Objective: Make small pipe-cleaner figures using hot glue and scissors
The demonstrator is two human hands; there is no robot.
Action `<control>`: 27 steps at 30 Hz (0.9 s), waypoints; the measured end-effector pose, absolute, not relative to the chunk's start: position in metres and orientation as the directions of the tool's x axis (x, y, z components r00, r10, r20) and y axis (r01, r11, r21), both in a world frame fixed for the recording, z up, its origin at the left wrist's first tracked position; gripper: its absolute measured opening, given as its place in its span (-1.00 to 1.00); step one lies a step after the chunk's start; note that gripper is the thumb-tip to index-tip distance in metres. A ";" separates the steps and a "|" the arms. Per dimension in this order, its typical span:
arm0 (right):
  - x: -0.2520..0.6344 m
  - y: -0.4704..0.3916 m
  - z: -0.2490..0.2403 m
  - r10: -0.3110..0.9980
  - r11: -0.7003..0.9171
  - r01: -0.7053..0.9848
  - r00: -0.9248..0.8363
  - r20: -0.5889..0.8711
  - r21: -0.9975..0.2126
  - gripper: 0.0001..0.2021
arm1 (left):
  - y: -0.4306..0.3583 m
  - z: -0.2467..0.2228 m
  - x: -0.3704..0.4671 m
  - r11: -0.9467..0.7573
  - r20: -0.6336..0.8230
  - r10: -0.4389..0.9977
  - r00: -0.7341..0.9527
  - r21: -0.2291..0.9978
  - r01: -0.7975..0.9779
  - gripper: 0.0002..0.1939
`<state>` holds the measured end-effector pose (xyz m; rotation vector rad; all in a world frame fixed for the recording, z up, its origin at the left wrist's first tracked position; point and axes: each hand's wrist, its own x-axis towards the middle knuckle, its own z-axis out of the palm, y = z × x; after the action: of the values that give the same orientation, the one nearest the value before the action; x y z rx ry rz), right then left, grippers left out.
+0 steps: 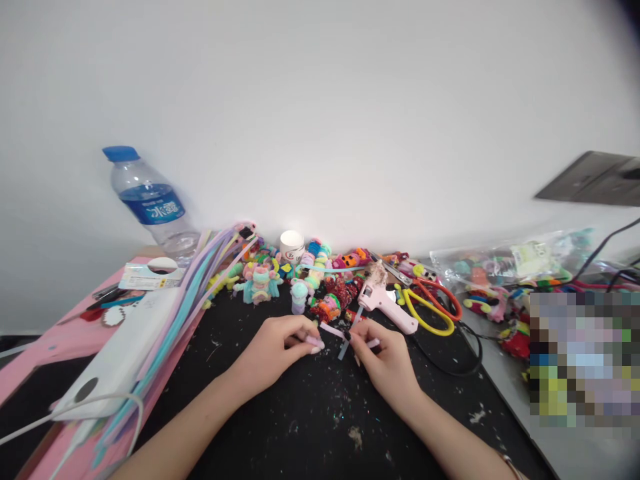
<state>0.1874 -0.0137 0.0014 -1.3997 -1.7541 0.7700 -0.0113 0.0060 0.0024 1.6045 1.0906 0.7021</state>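
Over the middle of the black work mat (300, 427), my left hand (280, 350) has its thumb and forefinger pinched on a pale pink pipe cleaner (331, 329). My right hand (383, 357) pinches pink pipe cleaner too, on the other side. Whether both hold one single piece is hard to tell. A small dark spot shows at the right fingertips. Just behind the right hand lies a pink glue gun (383, 303), and a translucent glue stick (343, 351) shows by the fingers. Small fuzzy figures (259, 285) sit beyond the hands.
Scissors with yellow and orange handles (430, 313) lie right of the glue gun, near a black cable (470, 363). At left are a bundle of pastel pipe cleaners (183, 327), a white box (117, 353) and a water bottle (150, 200). A plastic bag (515, 257) lies along the wall.
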 end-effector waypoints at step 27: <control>0.184 -0.017 -0.002 0.953 0.287 0.553 -0.243 0.178 -0.782 -0.80 | 0.002 -0.002 0.000 0.203 -0.185 0.945 0.269 0.978 -0.039 -0.73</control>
<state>0.1839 -0.0170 -0.0021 -1.3480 -1.9038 0.7818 0.0000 0.0017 -0.0024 1.1324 1.0533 0.9033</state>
